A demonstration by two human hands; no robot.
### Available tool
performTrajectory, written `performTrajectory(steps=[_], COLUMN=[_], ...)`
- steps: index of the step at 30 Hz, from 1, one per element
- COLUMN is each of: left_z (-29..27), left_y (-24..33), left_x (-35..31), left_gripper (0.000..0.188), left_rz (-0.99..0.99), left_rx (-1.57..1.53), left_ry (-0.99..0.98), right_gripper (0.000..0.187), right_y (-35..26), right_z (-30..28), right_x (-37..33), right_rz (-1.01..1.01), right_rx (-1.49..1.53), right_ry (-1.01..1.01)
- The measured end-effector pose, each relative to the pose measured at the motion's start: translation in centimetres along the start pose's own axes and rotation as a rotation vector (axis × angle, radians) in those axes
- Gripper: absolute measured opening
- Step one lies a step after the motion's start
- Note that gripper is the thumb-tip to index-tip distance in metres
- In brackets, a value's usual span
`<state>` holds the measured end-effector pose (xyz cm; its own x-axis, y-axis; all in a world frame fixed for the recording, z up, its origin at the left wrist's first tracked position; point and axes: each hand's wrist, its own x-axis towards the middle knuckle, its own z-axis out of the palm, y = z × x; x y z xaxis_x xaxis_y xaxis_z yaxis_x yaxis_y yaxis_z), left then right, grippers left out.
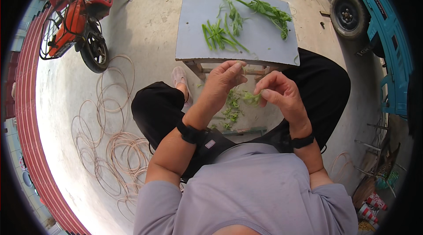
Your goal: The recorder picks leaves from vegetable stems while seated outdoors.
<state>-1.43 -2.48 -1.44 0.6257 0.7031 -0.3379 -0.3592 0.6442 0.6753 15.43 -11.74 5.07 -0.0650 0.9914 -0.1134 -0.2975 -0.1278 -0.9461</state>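
Observation:
My left hand [227, 76] is raised just in front of the small table's near edge, thumb and forefinger pinched. Something thin and pale may be between them, too small to make out. My right hand [282, 94] is a little lower and to the right, its fingertips closed on a pale green leafy sprig [251, 98]. On the grey tabletop [194, 19] lie a small pile of cut green stems [216, 36], a loose leafy shoot [236, 20] and a larger bunch of leafy greens [269, 14]. Green scraps [231, 111] are scattered on the floor beneath my hands.
Coils of thin tan cable [125, 149] spread over the concrete floor on the left. A red-orange motor vehicle [72, 28] stands at the far left. A blue vehicle [392, 37] with a black tyre [349, 14] is at the right. My knees flank the table's near side.

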Motion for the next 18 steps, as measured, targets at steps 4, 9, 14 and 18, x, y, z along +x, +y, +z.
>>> performTrajectory(steps=[4, 9, 14, 18], left_z=[0.2, 0.7, 1.3, 1.1], left_y=[0.2, 0.3, -0.1, -0.5], left_x=[-0.2, -0.5, -0.9, -0.7], left_gripper=[0.027, 0.03, 0.033, 0.031], left_rz=[-0.02, -0.061, 0.005, 0.079], left_rx=[-0.007, -0.007, 0.231, 0.359], left_ry=[-0.005, -0.045, -0.138, -0.15], right_gripper=[0.01, 0.016, 0.018, 0.016], right_y=[0.5, 1.5, 1.7, 2.0], right_z=[-0.3, 0.0, 0.2, 0.2], right_x=[0.0, 0.6, 1.2, 1.1], right_rz=[0.045, 0.046, 0.138, 0.152], right_rx=[-0.099, -0.104, -0.229, -0.246], right_ry=[-0.028, 0.243, 0.287, 0.292])
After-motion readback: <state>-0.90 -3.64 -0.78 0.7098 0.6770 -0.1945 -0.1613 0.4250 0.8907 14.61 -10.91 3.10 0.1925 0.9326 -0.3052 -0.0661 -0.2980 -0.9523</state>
